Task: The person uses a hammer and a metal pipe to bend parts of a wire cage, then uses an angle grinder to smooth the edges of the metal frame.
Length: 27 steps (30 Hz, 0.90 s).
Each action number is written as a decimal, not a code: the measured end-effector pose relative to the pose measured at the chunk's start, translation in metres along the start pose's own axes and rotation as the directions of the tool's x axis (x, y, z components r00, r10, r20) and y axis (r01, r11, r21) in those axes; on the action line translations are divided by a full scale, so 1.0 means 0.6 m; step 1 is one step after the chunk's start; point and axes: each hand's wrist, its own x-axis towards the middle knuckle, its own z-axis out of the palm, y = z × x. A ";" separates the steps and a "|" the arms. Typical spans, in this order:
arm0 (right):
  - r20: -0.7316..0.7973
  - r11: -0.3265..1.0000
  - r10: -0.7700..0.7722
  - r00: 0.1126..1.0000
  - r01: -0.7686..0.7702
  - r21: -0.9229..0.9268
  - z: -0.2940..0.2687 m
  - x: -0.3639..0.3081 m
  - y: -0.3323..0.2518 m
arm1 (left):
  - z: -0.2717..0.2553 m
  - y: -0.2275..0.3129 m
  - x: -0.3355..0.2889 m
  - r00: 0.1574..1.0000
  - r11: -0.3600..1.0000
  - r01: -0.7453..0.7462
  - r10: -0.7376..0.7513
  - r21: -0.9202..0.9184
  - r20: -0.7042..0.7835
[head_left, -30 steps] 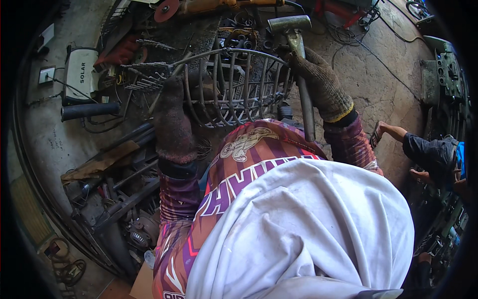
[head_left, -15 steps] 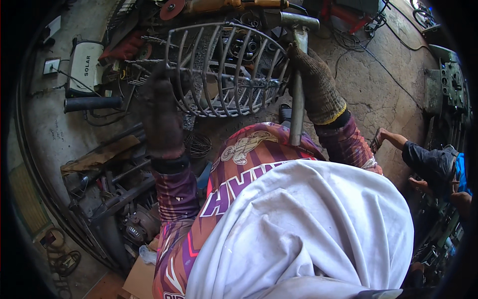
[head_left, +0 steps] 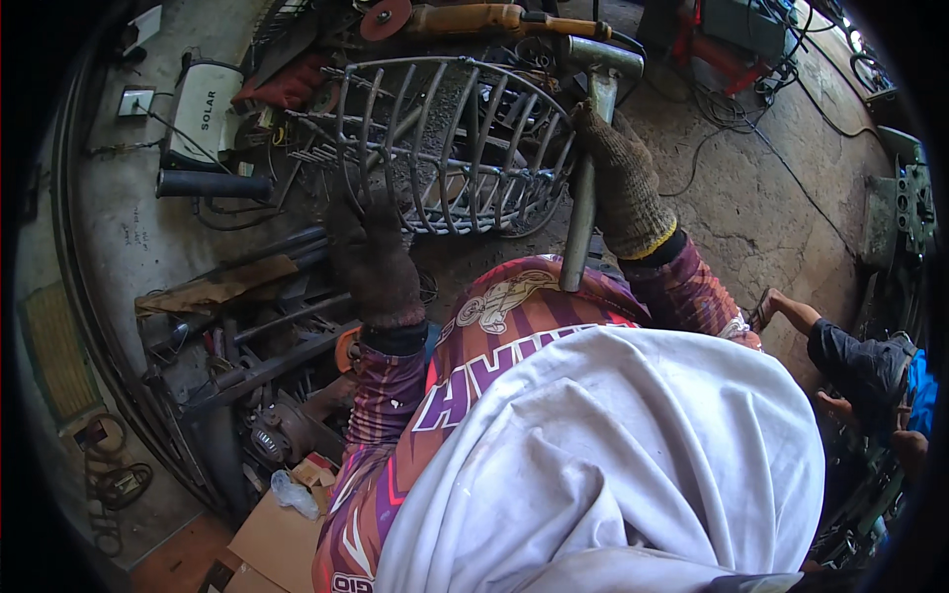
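Observation:
A cage of curved grey metal bars (head_left: 443, 158) lies in front of me, its ribs joined by cross bars. My right hand (head_left: 623, 183), in a brown knitted glove with a yellow cuff, is closed round a steel hammer (head_left: 581, 222) beside the cage's right end. The hammer's cylindrical head points away from me and its pipe-like handle towards me. At the cage's near left corner is my left hand (head_left: 381, 262) in a dark glove, fingers stretched and apart. Its fingertips overlap the bars; whether they touch is too dark to tell.
An orange angle grinder (head_left: 465, 20) with a reddish disc lies beyond the cage. A white box-shaped device (head_left: 203, 117) and scrap metal (head_left: 227, 366) are at left. Cables (head_left: 727, 114) trail over the floor at far right. Another person (head_left: 870, 356) is at the right edge.
My left hand has moved right and nearer to me, from the cage's left edge to its near left corner. The cage has tilted slightly. My right hand keeps hold of the hammer.

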 end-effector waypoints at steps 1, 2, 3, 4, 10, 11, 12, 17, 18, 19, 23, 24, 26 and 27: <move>0.007 1.000 -0.014 1.000 0.014 0.001 0.001 0.000 0.000 | -0.001 0.003 0.000 0.999 0.999 0.035 -0.035 0.008 0.010; 0.038 1.000 -0.002 0.999 0.002 -0.004 0.001 -0.001 -0.001 | -0.004 0.002 0.001 0.999 0.999 0.049 -0.049 -0.006 0.001; 0.068 1.000 0.011 0.998 -0.010 -0.009 -0.001 -0.002 -0.001 | -0.007 -0.002 0.001 0.998 0.998 0.062 -0.063 -0.020 -0.007; 0.103 1.000 0.027 0.994 -0.025 -0.017 -0.003 -0.002 -0.002 | -0.010 -0.003 -0.001 0.997 0.996 0.078 -0.079 -0.032 -0.020; 0.149 0.999 0.009 0.989 -0.004 -0.038 -0.005 0.005 0.006 | -0.004 0.003 0.004 0.996 0.999 0.017 -0.013 0.039 -0.088; 0.186 0.997 0.020 0.982 -0.005 -0.080 -0.007 0.007 0.005 | -0.005 0.005 0.007 0.995 0.996 0.003 0.006 0.094 -0.098; 0.222 0.993 0.032 0.974 -0.005 -0.122 -0.011 0.011 0.004 | -0.007 0.005 0.014 0.994 0.989 -0.010 0.026 0.149 -0.107; 0.191 0.967 0.086 0.978 -0.035 -0.253 -0.017 0.044 0.020 | -0.056 -0.011 0.051 0.957 0.901 -0.194 0.261 0.388 -0.126; 0.199 0.942 0.136 0.971 -0.065 -0.328 -0.025 0.050 0.018 | -0.080 -0.015 0.059 0.971 0.920 -0.151 0.207 0.362 -0.120; 0.206 0.910 0.192 0.959 -0.096 -0.403 -0.033 0.055 0.018 | -0.093 -0.008 0.060 0.980 0.949 -0.104 0.148 0.296 -0.130; 0.200 0.807 0.248 0.948 -0.088 -0.584 -0.057 0.062 0.048 | -0.109 0.026 0.076 0.988 1.000 0.015 -0.013 0.011 -0.155; 0.222 0.777 0.277 0.935 -0.082 -0.624 -0.066 0.067 0.061 | -0.119 0.022 0.079 0.986 0.999 0.011 -0.004 0.044 -0.164; 0.251 0.700 0.345 0.904 -0.070 -0.711 -0.078 0.073 0.081 | -0.135 0.014 0.082 0.987 0.998 0.032 -0.023 0.050 -0.158; 0.269 0.674 0.329 0.905 -0.026 -0.738 -0.077 0.078 0.088 | -0.143 0.015 0.087 0.989 0.998 0.048 -0.043 0.028 -0.141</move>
